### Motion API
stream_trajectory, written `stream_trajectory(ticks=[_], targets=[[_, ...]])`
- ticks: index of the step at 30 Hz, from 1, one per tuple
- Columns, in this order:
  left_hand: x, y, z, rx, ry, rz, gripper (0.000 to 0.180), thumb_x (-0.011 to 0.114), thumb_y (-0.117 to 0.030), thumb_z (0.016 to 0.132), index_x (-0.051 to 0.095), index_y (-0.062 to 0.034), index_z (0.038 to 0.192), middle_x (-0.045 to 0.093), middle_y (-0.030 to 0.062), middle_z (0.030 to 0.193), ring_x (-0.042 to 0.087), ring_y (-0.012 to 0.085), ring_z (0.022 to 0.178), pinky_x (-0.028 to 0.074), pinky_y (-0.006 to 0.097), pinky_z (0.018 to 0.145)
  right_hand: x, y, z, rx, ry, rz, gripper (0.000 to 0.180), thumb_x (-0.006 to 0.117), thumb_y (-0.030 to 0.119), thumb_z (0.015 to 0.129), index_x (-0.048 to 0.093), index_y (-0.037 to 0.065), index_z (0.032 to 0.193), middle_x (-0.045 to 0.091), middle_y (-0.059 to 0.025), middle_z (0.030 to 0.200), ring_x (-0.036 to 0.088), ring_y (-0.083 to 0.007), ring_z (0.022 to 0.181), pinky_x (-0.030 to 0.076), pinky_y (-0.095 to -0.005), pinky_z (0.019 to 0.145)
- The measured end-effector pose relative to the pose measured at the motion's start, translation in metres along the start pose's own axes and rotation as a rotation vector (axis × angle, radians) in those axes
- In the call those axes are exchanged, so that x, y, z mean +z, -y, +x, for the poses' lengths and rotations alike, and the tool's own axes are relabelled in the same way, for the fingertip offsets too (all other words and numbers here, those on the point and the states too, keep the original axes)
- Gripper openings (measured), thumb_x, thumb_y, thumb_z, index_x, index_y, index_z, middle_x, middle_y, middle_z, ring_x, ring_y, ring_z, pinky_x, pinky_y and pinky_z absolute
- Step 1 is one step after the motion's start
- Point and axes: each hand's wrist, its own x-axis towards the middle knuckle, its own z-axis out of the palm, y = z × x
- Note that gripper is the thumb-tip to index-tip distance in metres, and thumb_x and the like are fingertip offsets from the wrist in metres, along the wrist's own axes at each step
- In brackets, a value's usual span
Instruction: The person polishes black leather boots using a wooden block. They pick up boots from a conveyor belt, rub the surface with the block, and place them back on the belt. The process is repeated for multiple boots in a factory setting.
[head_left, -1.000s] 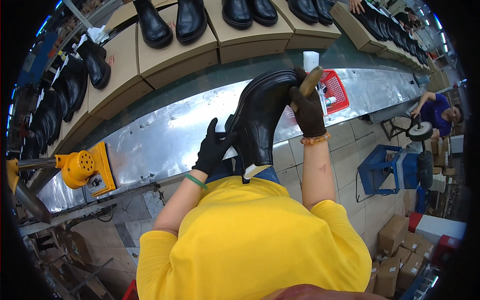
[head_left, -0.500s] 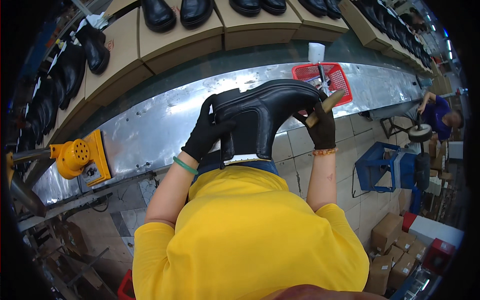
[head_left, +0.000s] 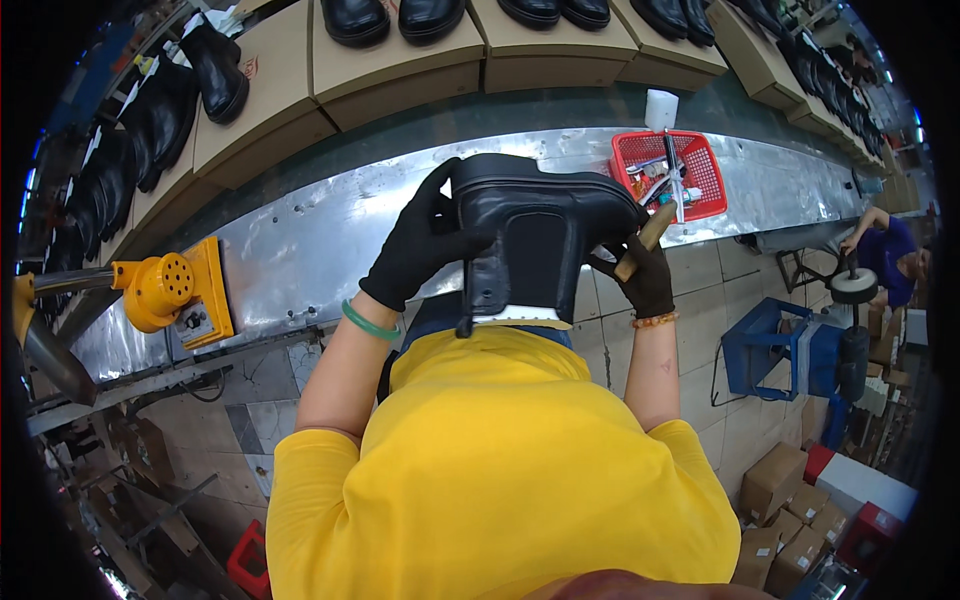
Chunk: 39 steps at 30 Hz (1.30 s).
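A black ankle boot is held in front of my yellow shirt, sole turned away from me and opening toward my body. A dark elastic panel and a white-edged lining at the opening show. My left hand, in a black glove, grips its heel end, thumb across the side. At the toe end, my gloved right hand has a tan, worn stick-like bar in its grip. Its thumb and fingers lie close under the toe; whether they touch the leather is hard to tell.
Behind the boot runs a metal bench. On it stand a red basket of small tools and a yellow machine part. Boots on cardboard boxes line the back. A blue stand and another person are at right.
The boot has rolled, so its side panel faces me more squarely and the toe sits lower. Both hands still hold on. The surroundings have shifted slightly rightward in view.
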Motion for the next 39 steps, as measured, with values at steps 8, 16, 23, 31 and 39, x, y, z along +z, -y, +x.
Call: stream_trajectory(ticks=[8,16,23,31,39], targets=[[0.01,-0.023,-0.002,0.035,0.075,-0.331,0.075,0.073,-0.001,0.073,0.035,-0.001,0.138,0.061,0.0089,0.079,0.064,0.0173,0.067,0.053,0.028,0.057,-0.033,-0.046,0.008,0.111,-0.134,0.069,0.034,0.058,0.02,0.09,0.044,0.011,0.12,0.052,-0.0019,0.092,0.056,-0.0173,0.087,0.054,-0.0404,0.077],[0.02,-0.043,0.003,0.083,0.068,-0.362,0.063,0.067,-0.002,0.077,0.041,-0.0015,0.135,0.059,0.0061,0.071,0.059,0.0134,0.057,0.047,0.025,0.047,-0.031,-0.058,0.021,0.219,-0.148,-0.184,0.034,0.053,0.025,0.094,0.048,0.006,0.122,0.06,-0.0053,0.102,0.061,-0.0172,0.091,0.05,-0.03,0.078],[0.027,-0.05,0.016,0.148,0.009,-0.036,0.056,0.071,-0.011,0.079,0.049,-0.005,0.13,0.058,0.0018,0.071,0.052,0.0075,0.054,0.042,0.022,0.045,-0.034,-0.055,0.033,0.256,-0.1,-0.205,0.041,0.051,0.03,0.094,0.046,0.003,0.125,0.061,-0.0078,0.104,0.062,-0.0173,0.09,0.05,-0.03,0.078],[0.027,-0.026,0.027,0.493,-0.051,0.088,0.07,0.072,-0.021,0.08,0.037,-0.0084,0.139,0.044,0.012,0.129,0.051,0.0198,0.112,0.049,0.033,0.088,0.008,-0.055,0.019,-0.157,0.16,-0.915,0.042,0.049,0.027,0.096,0.042,0.003,0.129,0.06,-0.0087,0.107,0.061,-0.0168,0.093,0.05,-0.0301,0.08],[0.006,-0.033,0.023,0.522,-0.049,-0.114,0.112,0.083,-0.032,0.063,0.012,-0.0132,0.147,0.029,0.0169,0.142,0.036,0.0286,0.129,0.04,0.042,0.101,0.084,-0.094,0.028,0.202,0.206,-0.265,0.041,0.045,0.02,0.097,0.036,0.005,0.134,0.056,-0.01,0.117,0.057,-0.0171,0.103,0.049,-0.0319,0.087]])
